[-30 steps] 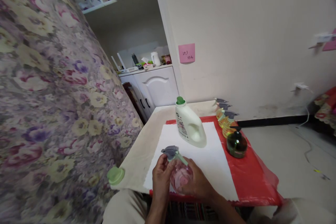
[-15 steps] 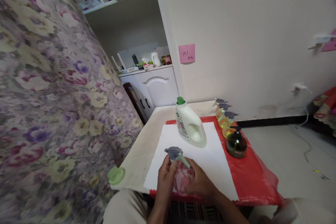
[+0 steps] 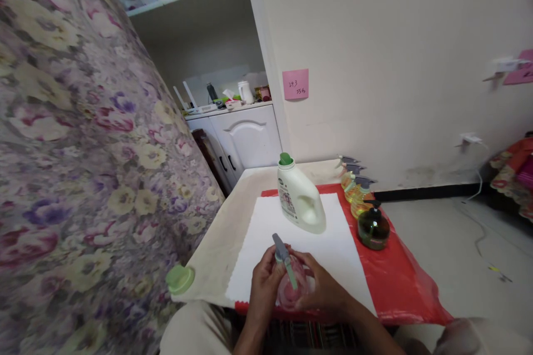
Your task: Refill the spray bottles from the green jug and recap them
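Note:
Near the front edge of the table, a clear pink spray bottle [image 3: 287, 295] is held between both hands. My left hand [image 3: 263, 280] is closed round the neck, at the grey spray head [image 3: 282, 249] with its pale green trigger. Wrapped about the bottle's right side is my right hand [image 3: 322, 287]. The spray head points up and away to the left, its trigger towards me. Just beyond the hands stands a large pale green detergent jug [image 3: 300, 202] with a green pouring spout, on a white sheet [image 3: 245, 266].
A light green cap [image 3: 180, 279] sits at the table's left corner. Along the right, on red plastic [image 3: 400, 288], stand several yellow spray bottles [image 3: 358, 202] and a dark green pump bottle [image 3: 373, 227]. Floral curtain [image 3: 104, 177] hangs at left; a wall is behind.
The spray head has turned on the bottle: its grey top pointed left and now points away from me, with the trigger swung towards me. Both hands keep hold of the bottle.

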`<action>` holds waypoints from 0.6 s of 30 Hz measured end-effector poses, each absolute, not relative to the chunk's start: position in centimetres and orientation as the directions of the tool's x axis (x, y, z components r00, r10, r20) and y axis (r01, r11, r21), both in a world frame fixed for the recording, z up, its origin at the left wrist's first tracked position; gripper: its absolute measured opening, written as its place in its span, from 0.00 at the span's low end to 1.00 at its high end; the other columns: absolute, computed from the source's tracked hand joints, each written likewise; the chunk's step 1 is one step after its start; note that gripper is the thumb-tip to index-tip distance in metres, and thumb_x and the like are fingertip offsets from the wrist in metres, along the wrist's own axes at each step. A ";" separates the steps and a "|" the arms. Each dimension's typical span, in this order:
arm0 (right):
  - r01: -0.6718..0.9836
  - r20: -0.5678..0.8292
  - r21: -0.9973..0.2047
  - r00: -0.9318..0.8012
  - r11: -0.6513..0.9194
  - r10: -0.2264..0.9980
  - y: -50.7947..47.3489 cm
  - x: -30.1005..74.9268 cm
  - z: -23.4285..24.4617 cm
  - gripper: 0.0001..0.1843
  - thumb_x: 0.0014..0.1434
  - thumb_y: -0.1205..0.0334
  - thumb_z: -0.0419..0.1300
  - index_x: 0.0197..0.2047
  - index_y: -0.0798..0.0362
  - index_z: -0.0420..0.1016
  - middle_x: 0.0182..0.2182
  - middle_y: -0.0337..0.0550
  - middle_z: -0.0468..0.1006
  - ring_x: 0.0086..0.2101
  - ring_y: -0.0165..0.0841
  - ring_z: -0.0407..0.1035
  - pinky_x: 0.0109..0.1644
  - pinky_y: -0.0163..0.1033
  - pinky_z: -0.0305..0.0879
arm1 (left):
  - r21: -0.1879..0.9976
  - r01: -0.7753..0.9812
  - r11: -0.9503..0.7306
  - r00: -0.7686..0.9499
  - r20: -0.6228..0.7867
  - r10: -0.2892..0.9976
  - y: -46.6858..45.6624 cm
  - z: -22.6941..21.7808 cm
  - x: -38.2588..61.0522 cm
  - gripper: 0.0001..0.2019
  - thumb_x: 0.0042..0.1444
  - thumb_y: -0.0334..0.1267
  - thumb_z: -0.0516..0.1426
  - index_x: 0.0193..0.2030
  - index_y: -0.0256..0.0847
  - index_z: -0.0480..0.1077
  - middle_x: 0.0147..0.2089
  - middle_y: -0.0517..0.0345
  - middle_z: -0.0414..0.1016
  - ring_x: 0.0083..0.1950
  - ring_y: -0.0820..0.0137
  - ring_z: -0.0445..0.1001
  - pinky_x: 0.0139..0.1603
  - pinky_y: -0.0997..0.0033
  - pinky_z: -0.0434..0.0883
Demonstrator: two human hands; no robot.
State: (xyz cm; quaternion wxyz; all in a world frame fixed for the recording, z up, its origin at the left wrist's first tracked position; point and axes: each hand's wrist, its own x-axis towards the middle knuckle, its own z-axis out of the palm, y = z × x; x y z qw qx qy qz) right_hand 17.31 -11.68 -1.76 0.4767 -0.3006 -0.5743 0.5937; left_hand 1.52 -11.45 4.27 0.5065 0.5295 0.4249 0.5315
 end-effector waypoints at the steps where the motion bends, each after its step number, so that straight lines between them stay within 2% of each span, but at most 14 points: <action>1: -0.257 0.197 -0.962 -0.407 0.095 0.892 -11.6 17.6 -1.7 0.57 0.29 0.67 0.76 0.63 0.46 0.60 0.64 0.48 0.62 0.62 0.47 0.57 0.65 0.53 0.53 | 0.988 -0.094 -0.123 0.121 0.134 0.984 -11.5 4.3 1.5 0.19 0.51 0.43 0.63 0.49 0.39 0.74 0.48 0.50 0.80 0.50 0.58 0.76 0.50 0.64 0.71; 3: -0.316 0.191 -0.948 -0.468 0.038 0.863 -11.8 18.0 -1.4 0.59 0.28 0.67 0.77 0.64 0.46 0.58 0.64 0.48 0.61 0.64 0.46 0.55 0.67 0.53 0.49 | 0.987 -0.117 -0.106 0.211 0.129 0.969 -11.6 4.4 1.5 0.19 0.52 0.43 0.62 0.51 0.40 0.73 0.49 0.50 0.80 0.51 0.58 0.76 0.50 0.64 0.71; 6: -0.344 0.157 -0.938 -0.524 -0.040 0.837 -12.2 18.5 -0.6 0.62 0.27 0.68 0.78 0.65 0.46 0.56 0.63 0.48 0.64 0.62 0.46 0.58 0.65 0.52 0.55 | 0.989 -0.143 -0.038 0.314 0.082 0.946 -11.9 4.4 1.6 0.19 0.54 0.42 0.62 0.53 0.42 0.73 0.50 0.51 0.79 0.51 0.59 0.75 0.49 0.65 0.71; 8: -0.321 0.156 -0.946 -0.549 -0.034 0.821 -12.5 18.9 0.1 0.63 0.25 0.69 0.78 0.65 0.45 0.57 0.61 0.47 0.67 0.60 0.47 0.60 0.63 0.51 0.58 | 0.991 -0.134 0.012 0.356 0.037 0.934 -12.1 4.4 1.7 0.20 0.53 0.41 0.62 0.53 0.42 0.72 0.49 0.51 0.79 0.51 0.59 0.76 0.49 0.66 0.71; 11: -0.249 0.172 -0.968 -0.567 0.031 0.806 -12.7 19.3 1.0 0.59 0.23 0.69 0.78 0.62 0.47 0.63 0.58 0.45 0.70 0.59 0.47 0.61 0.64 0.51 0.57 | 0.993 -0.111 0.045 0.379 0.001 0.925 -12.2 4.4 1.9 0.21 0.53 0.42 0.62 0.54 0.42 0.73 0.50 0.51 0.79 0.51 0.58 0.75 0.48 0.66 0.72; 15: -0.245 0.187 -0.967 -0.492 0.072 0.850 -13.0 19.2 0.5 0.57 0.27 0.69 0.77 0.62 0.48 0.61 0.58 0.46 0.69 0.59 0.46 0.62 0.64 0.51 0.56 | 0.995 -0.090 0.047 0.379 -0.010 0.925 -11.8 4.2 2.5 0.22 0.53 0.42 0.61 0.55 0.41 0.72 0.52 0.48 0.78 0.52 0.57 0.75 0.50 0.64 0.72; 18: -0.205 0.187 -0.972 -0.380 0.115 0.906 -13.3 18.9 -0.3 0.51 0.31 0.72 0.73 0.60 0.49 0.61 0.55 0.46 0.72 0.55 0.45 0.66 0.61 0.50 0.60 | 0.998 -0.041 -0.038 0.355 0.050 0.933 -11.3 3.9 2.7 0.22 0.53 0.42 0.61 0.55 0.41 0.72 0.55 0.47 0.77 0.55 0.56 0.74 0.53 0.61 0.71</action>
